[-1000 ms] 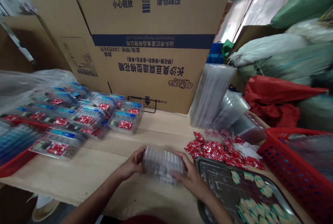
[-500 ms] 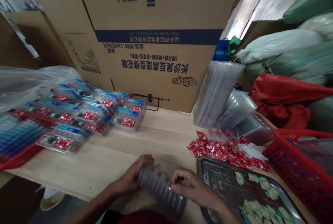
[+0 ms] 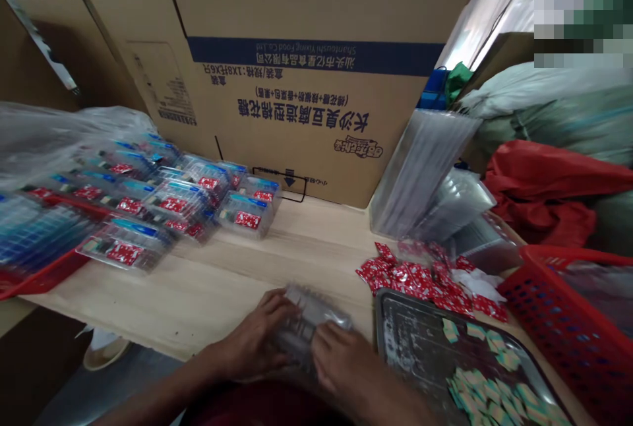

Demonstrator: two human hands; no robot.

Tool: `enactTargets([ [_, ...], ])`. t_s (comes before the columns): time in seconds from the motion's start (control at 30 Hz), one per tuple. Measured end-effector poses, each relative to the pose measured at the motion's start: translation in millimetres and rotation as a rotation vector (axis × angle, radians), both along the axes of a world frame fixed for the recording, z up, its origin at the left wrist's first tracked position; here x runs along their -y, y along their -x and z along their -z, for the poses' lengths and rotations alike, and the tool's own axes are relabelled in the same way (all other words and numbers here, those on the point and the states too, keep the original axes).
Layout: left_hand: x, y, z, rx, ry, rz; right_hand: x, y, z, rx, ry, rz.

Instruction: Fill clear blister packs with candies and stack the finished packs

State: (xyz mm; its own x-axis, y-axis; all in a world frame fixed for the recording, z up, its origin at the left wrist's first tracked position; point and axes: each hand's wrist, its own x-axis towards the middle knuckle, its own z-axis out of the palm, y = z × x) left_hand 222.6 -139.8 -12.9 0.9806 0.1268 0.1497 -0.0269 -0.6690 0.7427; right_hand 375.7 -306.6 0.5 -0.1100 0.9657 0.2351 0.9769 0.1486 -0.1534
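Observation:
Low at the front of the wooden table, a clear plastic tray with ridged compartments is between my hands, blurred by motion. My left hand grips its left side, with the fingers bent over the top. Closed fingers of my right hand press on its right part; the fingertips are partly hidden. Right of my hands lies a dark metal tray with small green and yellow pieces on it. Behind that is a pile of red sachets.
Filled clear packs with red sachets and blue items stand at the left, beside a red crate. A large carton rises at the back. Stacked clear trays and a red basket occupy the right.
The clear tray has turned and moved up a little, away from my body. My right hand has come down and left onto it, while my left hand has curled further over its side.

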Motion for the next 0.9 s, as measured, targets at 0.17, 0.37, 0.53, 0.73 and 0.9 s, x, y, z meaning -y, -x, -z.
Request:
enactTargets([
  [0.17,13.8,1.9,2.0,0.069,0.204,-0.222,10.0,-19.0,-45.8,-0.240,0.015,0.058],
  [0.37,-10.7,-34.5,-18.2,0.093,0.454,-0.195,2.4,-49.3,-49.1,-0.444,-0.227,0.113],
  [0.53,-57.7,-115.0,-2.0,0.081,0.416,-0.521,-1.8,-39.8,-28.8,-0.372,-0.298,0.251],
  [0.73,-87.1,-167.7,-1.5,0.163,0.226,-0.636,9.6,-16.6,-3.7,-0.743,0.348,0.139],
  [0.9,-45.0,-86.8,-5.0,0.016,0.212,-0.214,21.7,-25.7,-2.1,-0.939,0.369,0.152],
])
